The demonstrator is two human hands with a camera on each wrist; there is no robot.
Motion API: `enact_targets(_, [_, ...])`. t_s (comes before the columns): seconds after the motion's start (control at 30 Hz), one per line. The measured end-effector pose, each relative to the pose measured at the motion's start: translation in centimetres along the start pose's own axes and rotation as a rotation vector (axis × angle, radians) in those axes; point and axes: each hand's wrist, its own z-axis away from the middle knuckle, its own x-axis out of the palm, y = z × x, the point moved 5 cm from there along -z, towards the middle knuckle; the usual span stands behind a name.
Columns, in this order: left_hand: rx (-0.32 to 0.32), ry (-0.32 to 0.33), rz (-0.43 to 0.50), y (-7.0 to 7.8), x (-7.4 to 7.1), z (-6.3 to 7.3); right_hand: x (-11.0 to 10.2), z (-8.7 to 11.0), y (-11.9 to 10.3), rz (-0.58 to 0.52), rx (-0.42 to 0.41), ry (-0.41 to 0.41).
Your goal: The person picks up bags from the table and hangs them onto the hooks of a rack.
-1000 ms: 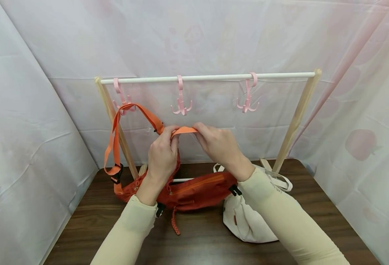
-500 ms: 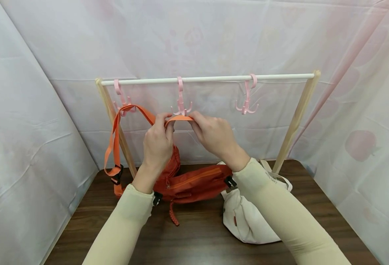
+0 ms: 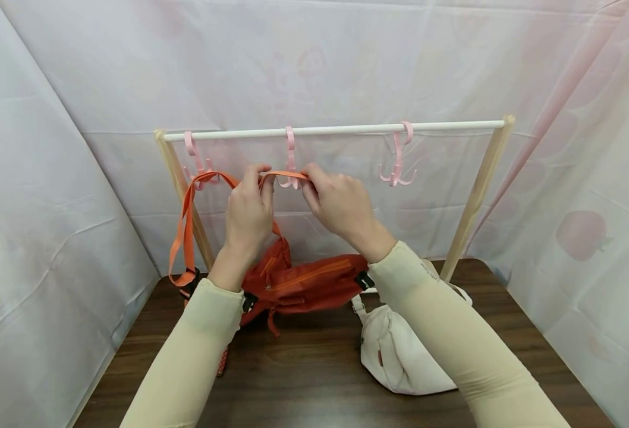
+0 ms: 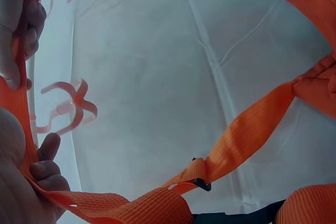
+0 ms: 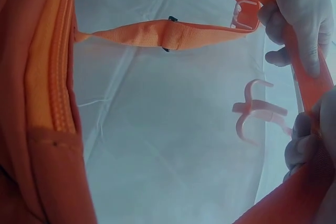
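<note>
My left hand (image 3: pixel 250 208) and right hand (image 3: pixel 341 205) each pinch the orange webbing strap (image 3: pixel 286 174) of a red-orange waist bag (image 3: pixel 311 285). A short stretch of strap spans the two hands, in front of the lower prongs of the middle pink hook (image 3: pixel 291 156); contact cannot be told. Another loop of the strap passes over the left pink hook (image 3: pixel 189 144). Below my hands the bag hangs tilted, its zip (image 5: pixel 60 61) large in the right wrist view. A black slider (image 4: pixel 202 184) sits on the strap in the left wrist view. My left forearm hides part of the bag.
A white rod (image 3: pixel 346 129) on wooden posts (image 3: pixel 477 199) carries the hooks, with a third pink hook (image 3: pixel 397 159) at right. A cream bag (image 3: pixel 405 356) lies on the dark wooden table (image 3: pixel 293 386), partly behind my right forearm. Pale curtains (image 3: pixel 52 148) surround the table.
Both hands have risen with the pinched strap, from below the middle hook to its prongs. The bag has lifted with them. The loop on the left hook stays put.
</note>
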Motion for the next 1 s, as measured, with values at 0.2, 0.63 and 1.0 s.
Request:
enact_targets(0.2, [-0.007,0.012,0.014,-0.5,0.2,-0.9,0.4,-0.6,0.5,0.011,0.016,-0.028])
enact_targets(0.63, [-0.100,-0.076,0.074,-1.9,1.2,-2.3,1.7,-1.1,1.5,0.029,0.095,-0.125])
enact_targets(1.0, [-0.203,-0.108,0.142,-3.1,1.9,-2.1,2.7,-1.2,1.9,0.014,0.133,-0.187])
